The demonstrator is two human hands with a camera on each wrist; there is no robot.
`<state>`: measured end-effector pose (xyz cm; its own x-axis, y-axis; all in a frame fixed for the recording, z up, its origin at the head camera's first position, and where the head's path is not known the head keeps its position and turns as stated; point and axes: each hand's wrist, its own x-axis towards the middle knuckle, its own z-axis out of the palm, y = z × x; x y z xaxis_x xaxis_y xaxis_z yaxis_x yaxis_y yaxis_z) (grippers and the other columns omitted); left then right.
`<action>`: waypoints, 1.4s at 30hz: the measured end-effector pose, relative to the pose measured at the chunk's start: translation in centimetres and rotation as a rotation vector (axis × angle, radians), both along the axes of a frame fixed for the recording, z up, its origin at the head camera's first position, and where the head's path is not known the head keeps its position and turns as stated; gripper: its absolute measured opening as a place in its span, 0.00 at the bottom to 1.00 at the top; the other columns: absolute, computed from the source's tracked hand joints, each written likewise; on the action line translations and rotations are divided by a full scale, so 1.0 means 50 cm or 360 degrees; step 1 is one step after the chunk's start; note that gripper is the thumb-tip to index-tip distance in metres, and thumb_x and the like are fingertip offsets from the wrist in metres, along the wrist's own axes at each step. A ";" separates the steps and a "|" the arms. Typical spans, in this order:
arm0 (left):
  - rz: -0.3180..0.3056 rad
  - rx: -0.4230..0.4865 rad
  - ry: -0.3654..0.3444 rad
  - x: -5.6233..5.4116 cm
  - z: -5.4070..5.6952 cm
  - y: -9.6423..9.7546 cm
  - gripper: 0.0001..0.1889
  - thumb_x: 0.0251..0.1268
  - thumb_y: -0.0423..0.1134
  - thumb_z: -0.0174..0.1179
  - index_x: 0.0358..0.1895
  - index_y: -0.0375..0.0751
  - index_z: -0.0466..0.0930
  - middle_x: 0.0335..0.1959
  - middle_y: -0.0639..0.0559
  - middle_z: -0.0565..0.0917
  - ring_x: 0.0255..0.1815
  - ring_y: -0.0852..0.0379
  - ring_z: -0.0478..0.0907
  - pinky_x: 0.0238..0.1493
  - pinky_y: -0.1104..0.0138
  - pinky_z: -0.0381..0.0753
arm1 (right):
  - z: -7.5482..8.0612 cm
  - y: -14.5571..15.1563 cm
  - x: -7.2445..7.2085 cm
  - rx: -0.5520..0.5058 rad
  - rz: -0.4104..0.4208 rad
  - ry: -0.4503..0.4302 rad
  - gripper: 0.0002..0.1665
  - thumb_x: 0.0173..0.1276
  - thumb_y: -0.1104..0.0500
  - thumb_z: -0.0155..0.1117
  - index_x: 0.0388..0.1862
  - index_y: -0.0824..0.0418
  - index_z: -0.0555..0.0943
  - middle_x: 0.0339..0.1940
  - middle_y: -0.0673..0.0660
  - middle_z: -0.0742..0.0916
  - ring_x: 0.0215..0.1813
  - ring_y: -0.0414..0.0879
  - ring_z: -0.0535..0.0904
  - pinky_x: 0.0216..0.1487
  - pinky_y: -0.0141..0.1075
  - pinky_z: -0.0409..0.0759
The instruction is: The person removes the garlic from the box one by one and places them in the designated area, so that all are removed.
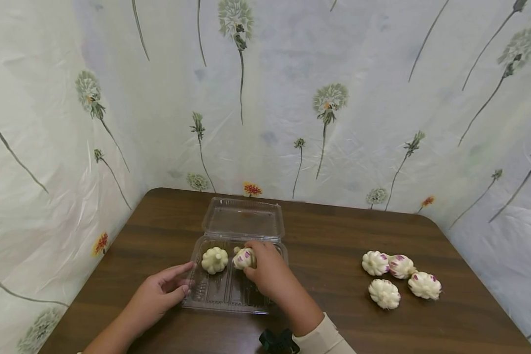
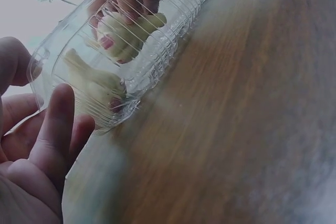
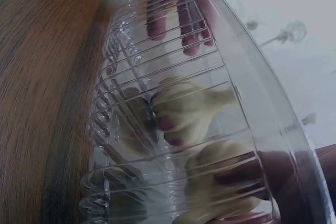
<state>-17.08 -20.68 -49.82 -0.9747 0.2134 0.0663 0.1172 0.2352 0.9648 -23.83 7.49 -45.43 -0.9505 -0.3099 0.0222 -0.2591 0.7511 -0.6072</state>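
In the head view a clear plastic clamshell container (image 1: 194,304) lies with its lid folded back. One garlic bulb (image 1: 214,260) sits in its left half, stem upward. My right hand (image 1: 272,273) reaches inside from the right and grips a second garlic bulb (image 1: 244,258) with purple marks, tipped on its side; through the ribbed wall its fingers show around this bulb (image 3: 220,179). My left hand (image 1: 155,295) is at the container's left edge, index finger and thumb extended against the wall. Left wrist view: its fingertips (image 2: 60,100) are right at the rim.
Several loose garlic bulbs (image 1: 384,294) with purple marks lie grouped on the right of the brown wooden table (image 1: 332,246). The hinged lid (image 1: 243,219) extends toward the back. Behind the table hangs a dandelion-print sheet (image 1: 274,98). A small black object (image 1: 279,341) shows by the right sleeve.
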 end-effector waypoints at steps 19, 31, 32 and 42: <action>0.0035 0.0023 0.0009 0.001 0.003 0.003 0.27 0.72 0.31 0.66 0.73 0.34 0.75 0.73 0.35 0.75 0.58 0.60 0.84 0.50 0.73 0.86 | 0.013 0.016 -0.003 -0.0215 0.0078 0.0012 0.29 0.68 0.63 0.75 0.67 0.62 0.78 0.61 0.64 0.80 0.54 0.54 0.82 0.46 0.40 0.87; 0.0004 0.0012 0.0034 -0.002 -0.005 0.000 0.27 0.72 0.31 0.65 0.73 0.34 0.75 0.74 0.34 0.74 0.59 0.58 0.84 0.51 0.73 0.86 | 0.013 0.033 0.000 -0.0310 0.0041 -0.0047 0.30 0.72 0.60 0.72 0.71 0.59 0.75 0.65 0.64 0.77 0.59 0.55 0.82 0.48 0.40 0.88; 0.0010 0.0013 0.0037 -0.002 -0.006 0.000 0.27 0.72 0.31 0.65 0.73 0.34 0.75 0.73 0.34 0.75 0.59 0.58 0.84 0.51 0.73 0.86 | 0.013 0.034 0.001 -0.0321 0.0033 -0.0046 0.30 0.72 0.60 0.72 0.71 0.59 0.75 0.65 0.64 0.77 0.59 0.55 0.82 0.48 0.40 0.88; 0.0027 -0.0014 0.0020 -0.002 -0.007 0.000 0.27 0.71 0.31 0.66 0.72 0.35 0.75 0.73 0.35 0.75 0.59 0.58 0.85 0.51 0.73 0.85 | 0.013 0.052 0.012 -0.0413 -0.0017 -0.0046 0.31 0.73 0.62 0.71 0.72 0.58 0.74 0.68 0.64 0.75 0.62 0.58 0.82 0.51 0.39 0.88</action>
<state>-17.18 -20.69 -50.17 -0.9773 0.1973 0.0766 0.1249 0.2455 0.9613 -23.26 10.08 -44.76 -0.9551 -0.2874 0.0722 -0.2315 0.5718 -0.7870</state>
